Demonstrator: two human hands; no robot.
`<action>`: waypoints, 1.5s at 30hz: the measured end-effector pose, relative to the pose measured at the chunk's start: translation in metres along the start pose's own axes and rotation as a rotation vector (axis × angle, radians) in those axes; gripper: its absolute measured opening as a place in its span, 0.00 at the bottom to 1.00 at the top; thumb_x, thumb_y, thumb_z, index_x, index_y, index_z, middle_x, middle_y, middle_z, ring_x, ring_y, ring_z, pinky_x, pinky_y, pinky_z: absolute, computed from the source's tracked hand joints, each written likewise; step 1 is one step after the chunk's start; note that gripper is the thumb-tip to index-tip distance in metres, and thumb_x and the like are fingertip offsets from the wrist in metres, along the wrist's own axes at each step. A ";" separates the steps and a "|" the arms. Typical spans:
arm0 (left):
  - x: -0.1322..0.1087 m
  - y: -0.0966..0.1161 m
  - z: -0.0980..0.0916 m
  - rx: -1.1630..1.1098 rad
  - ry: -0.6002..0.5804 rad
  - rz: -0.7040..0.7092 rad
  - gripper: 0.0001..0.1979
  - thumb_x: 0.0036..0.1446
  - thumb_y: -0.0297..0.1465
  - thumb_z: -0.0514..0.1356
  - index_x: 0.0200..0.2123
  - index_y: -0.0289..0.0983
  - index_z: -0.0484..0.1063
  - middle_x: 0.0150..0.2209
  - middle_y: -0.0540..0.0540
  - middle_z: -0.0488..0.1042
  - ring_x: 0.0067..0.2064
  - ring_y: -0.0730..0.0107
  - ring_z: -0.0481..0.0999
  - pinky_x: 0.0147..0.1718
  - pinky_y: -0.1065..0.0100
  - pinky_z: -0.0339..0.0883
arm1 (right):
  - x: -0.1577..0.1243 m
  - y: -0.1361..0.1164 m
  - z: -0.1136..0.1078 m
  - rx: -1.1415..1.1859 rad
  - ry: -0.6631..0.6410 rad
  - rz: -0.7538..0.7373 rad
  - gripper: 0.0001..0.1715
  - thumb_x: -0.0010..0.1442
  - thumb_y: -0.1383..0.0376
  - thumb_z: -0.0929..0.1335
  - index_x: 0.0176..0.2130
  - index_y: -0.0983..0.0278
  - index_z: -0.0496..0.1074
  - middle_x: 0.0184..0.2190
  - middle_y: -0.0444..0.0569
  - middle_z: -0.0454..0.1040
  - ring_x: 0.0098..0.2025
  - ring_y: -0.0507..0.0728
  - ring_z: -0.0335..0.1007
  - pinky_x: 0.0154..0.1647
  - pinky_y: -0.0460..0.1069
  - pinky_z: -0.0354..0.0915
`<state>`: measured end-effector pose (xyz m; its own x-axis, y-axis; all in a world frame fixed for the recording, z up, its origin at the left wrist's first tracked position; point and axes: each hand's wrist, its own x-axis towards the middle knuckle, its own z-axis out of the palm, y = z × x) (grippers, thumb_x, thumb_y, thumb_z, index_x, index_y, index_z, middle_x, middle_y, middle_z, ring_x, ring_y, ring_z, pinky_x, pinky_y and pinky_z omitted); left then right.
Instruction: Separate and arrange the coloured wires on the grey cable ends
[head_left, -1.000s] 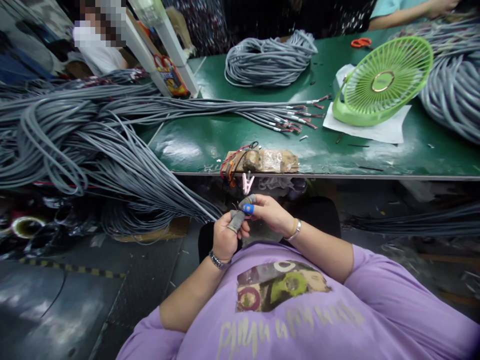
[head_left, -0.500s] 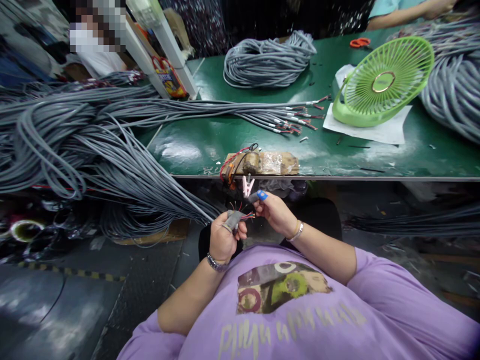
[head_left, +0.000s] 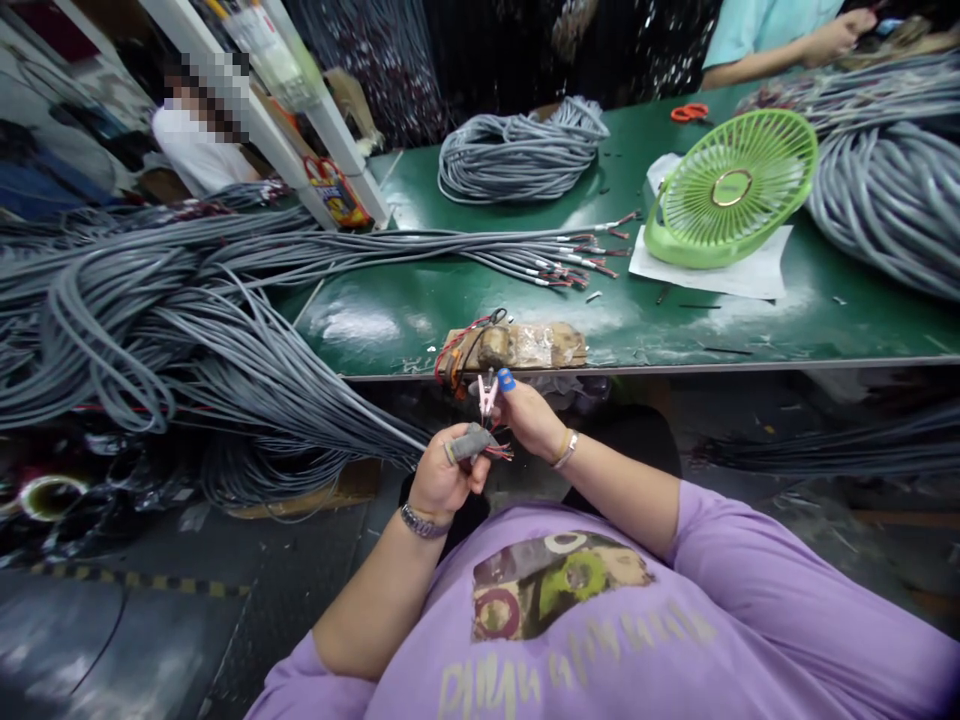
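My left hand (head_left: 441, 476) is closed on the end of a grey cable (head_left: 375, 422) that runs in from the pile at the left; thin red wires (head_left: 499, 452) stick out past its grey-taped thumb. My right hand (head_left: 529, 418), with a blue cot on one fingertip, is raised to a pink clip (head_left: 487, 391) hanging below the table's front edge, fingers pinched at it. Just above the clip a wooden block (head_left: 525, 345) with red and black leads sits on the table edge.
A green table (head_left: 750, 310) carries a green fan (head_left: 731, 187) on white paper, a grey cable coil (head_left: 517, 157), a row of stripped cables (head_left: 480, 245) and orange scissors (head_left: 688, 112). A big cable heap (head_left: 142, 320) fills the left. Other people sit at the far left and far right.
My right hand has lifted away from the cable end up to the pink clip under the table edge. My left hand still holds the cable. The view has tilted slightly.
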<state>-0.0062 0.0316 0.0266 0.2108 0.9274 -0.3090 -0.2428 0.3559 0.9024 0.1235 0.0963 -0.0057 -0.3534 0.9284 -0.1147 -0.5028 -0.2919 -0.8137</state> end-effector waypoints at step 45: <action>-0.006 -0.014 0.022 -0.015 0.262 0.129 0.13 0.49 0.39 0.63 0.24 0.35 0.68 0.15 0.53 0.68 0.13 0.79 0.64 0.12 0.78 0.52 | 0.001 -0.008 0.011 0.352 0.030 0.241 0.24 0.55 0.48 0.71 0.33 0.68 0.76 0.21 0.43 0.68 0.20 0.46 0.56 0.21 0.42 0.55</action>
<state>0.0167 0.0187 0.0225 -0.0743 0.9626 -0.2605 -0.2657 0.2326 0.9356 0.1186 0.0975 0.0068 -0.4728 0.8291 -0.2985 -0.6494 -0.5568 -0.5179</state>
